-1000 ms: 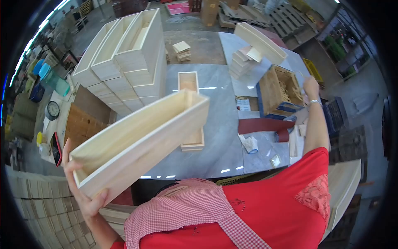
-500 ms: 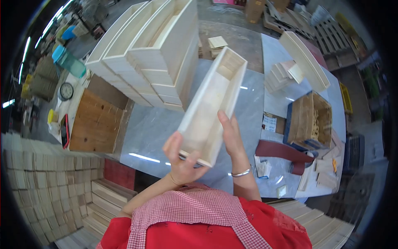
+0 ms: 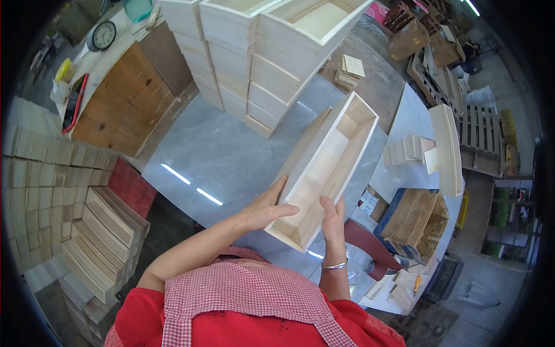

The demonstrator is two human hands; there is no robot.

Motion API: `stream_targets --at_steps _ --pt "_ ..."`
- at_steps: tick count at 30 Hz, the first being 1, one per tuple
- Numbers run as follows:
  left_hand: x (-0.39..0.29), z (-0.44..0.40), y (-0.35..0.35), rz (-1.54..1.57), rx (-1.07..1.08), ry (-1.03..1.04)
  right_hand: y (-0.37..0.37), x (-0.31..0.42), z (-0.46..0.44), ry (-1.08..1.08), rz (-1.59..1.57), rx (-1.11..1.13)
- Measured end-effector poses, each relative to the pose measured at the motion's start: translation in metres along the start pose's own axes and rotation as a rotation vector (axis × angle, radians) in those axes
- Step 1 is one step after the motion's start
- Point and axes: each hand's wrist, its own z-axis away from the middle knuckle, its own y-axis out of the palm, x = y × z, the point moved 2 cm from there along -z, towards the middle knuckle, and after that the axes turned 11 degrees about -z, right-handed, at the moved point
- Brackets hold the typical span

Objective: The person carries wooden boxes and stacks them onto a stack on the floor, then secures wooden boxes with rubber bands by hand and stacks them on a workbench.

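Observation:
A long, narrow, open-topped wooden box (image 3: pixel 342 168) lies tilted away from me, its near end close to my apron. My left hand (image 3: pixel 267 209) grips its left wall near that end, thumb over the rim. On the opposite wall, my right hand (image 3: pixel 333 221) is closed with its thumb over the edge; a silver bangle circles that wrist. The box's inside looks bare. Along its left side another pale wooden edge (image 3: pixel 309 134) shows, mostly hidden by the box. Beyond my left hand stand tall stacks of similar boxes (image 3: pixel 228 69).
The grey tabletop (image 3: pixel 173 144) spreads beneath. At right are a cardboard box (image 3: pixel 413 222), a dark red strip (image 3: pixel 367 246), fanned wooden pieces (image 3: pixel 409 151) and an upright long board (image 3: pixel 446 150). Small boards (image 3: pixel 349 70) lie behind. Wooden slats (image 3: pixel 58 191) are piled at left.
My view has turned, and the stacks appear higher in it. My left hand has moved from the box's near end to its left wall. The right hand still holds the right wall.

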Motion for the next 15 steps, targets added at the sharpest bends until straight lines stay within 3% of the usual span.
stream_targets --at_steps 7,9,10,12,14,15 --pt "0.03 -0.01 0.009 -0.198 -0.074 0.049 0.004 0.002 0.001 0.009 0.076 -0.002" --pt "0.026 -0.017 0.007 -0.106 0.007 0.088 0.002 -0.004 0.001 -0.045 0.165 -0.025" --pt "0.028 -0.016 0.006 -0.053 0.018 0.089 -0.014 -0.017 0.001 -0.058 0.472 -0.048" --pt "0.054 -0.033 0.024 -0.196 -0.118 0.156 -0.074 -0.055 -0.021 -0.089 0.735 0.109" --pt "0.036 -0.024 0.013 -0.037 0.007 0.078 -0.055 -0.044 -0.018 0.163 0.276 -0.074" --pt "0.034 -0.027 0.013 0.01 0.041 0.078 -0.058 -0.044 -0.026 0.223 0.214 -0.148"
